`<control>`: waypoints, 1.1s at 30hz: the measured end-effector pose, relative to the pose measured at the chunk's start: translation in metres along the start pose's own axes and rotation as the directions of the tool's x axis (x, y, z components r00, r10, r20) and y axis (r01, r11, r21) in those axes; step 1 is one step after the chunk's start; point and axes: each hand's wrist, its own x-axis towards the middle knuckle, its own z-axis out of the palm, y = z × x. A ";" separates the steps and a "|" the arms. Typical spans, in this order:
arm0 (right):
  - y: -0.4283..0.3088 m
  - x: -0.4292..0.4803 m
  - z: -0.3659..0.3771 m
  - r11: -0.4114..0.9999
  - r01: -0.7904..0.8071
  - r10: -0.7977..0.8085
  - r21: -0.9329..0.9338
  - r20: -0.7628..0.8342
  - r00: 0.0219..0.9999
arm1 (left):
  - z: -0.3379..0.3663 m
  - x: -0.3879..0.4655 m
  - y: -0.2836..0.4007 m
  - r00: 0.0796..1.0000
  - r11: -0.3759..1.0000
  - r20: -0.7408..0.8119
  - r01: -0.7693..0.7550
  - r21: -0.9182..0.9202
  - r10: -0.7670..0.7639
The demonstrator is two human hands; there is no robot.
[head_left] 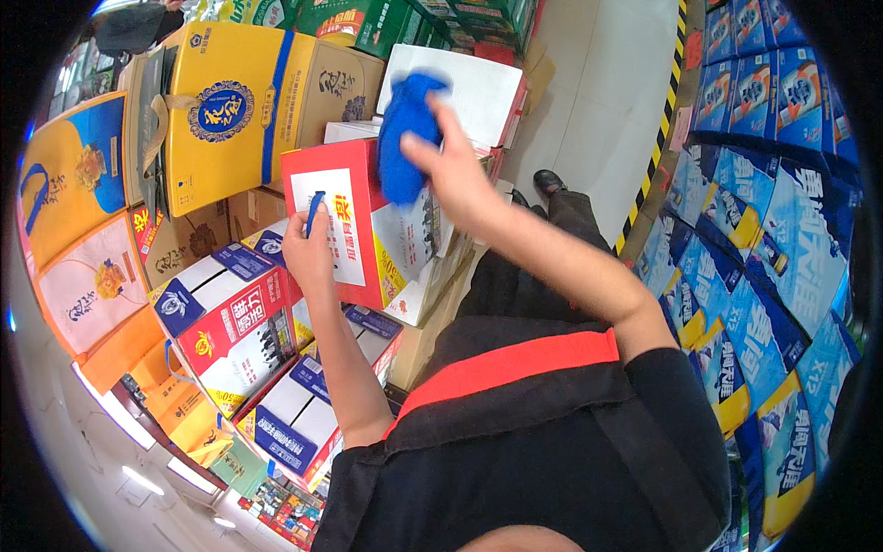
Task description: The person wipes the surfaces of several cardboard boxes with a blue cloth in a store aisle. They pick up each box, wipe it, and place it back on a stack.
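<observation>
My left hand grips the blue strap handle of a red and white carton that bears printed writing. The carton is tilted, with its handle side towards that hand. In my right hand is a bunched blue cloth, blurred, over the far corner of this carton. Behind the cloth lies a white carton with red edges. Similar cartons with white tops and dark blue flaps stand beside my left forearm.
A large yellow carton with a rope-handled bag against it stands at the left. Blue beverage cartons are stacked along the right. Between the stacks runs a tiled floor with yellow-black edge tape. Green cartons are at the top.
</observation>
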 end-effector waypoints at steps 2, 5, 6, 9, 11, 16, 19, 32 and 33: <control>-0.005 0.044 -0.007 0.978 0.182 -0.188 -0.105 -0.050 0.981 | 0.001 0.002 -0.002 1.000 1.000 -0.009 -0.001 -0.014 0.000; 0.000 0.097 -0.026 0.900 0.271 -0.299 -0.341 -0.033 0.954 | 0.002 0.004 -0.001 1.000 0.999 -0.015 0.011 -0.039 -0.011; 0.003 0.111 -0.034 0.855 0.288 -0.325 -0.431 -0.013 0.946 | 0.003 0.005 -0.001 1.000 0.999 -0.017 0.007 -0.039 -0.008; 0.014 0.136 -0.051 0.752 0.305 -0.279 -0.585 0.137 0.951 | 0.004 0.006 -0.001 0.999 1.000 -0.040 0.001 0.015 0.000; 0.017 0.129 -0.051 0.572 0.312 -0.171 -0.758 0.262 0.950 | 0.004 0.005 -0.002 0.997 0.998 -0.069 -0.021 0.055 0.025; 0.007 0.049 -0.019 0.551 0.673 -0.075 -0.493 0.774 0.628 | 0.004 -0.002 0.004 0.997 1.000 -0.077 -0.007 0.012 0.008; 0.004 0.025 -0.007 0.212 0.759 -0.061 -0.616 0.766 0.639 | 0.004 -0.008 0.011 0.994 0.996 -0.067 0.093 0.014 -0.092; 0.048 0.073 0.063 0.214 0.753 -0.310 -0.622 0.688 0.656 | -0.020 0.057 -0.025 0.999 0.987 0.012 0.051 0.155 -0.053; 0.048 0.075 0.063 0.232 0.775 -0.301 -0.588 0.714 0.632 | -0.019 0.055 -0.023 0.998 0.991 0.022 0.052 0.126 -0.055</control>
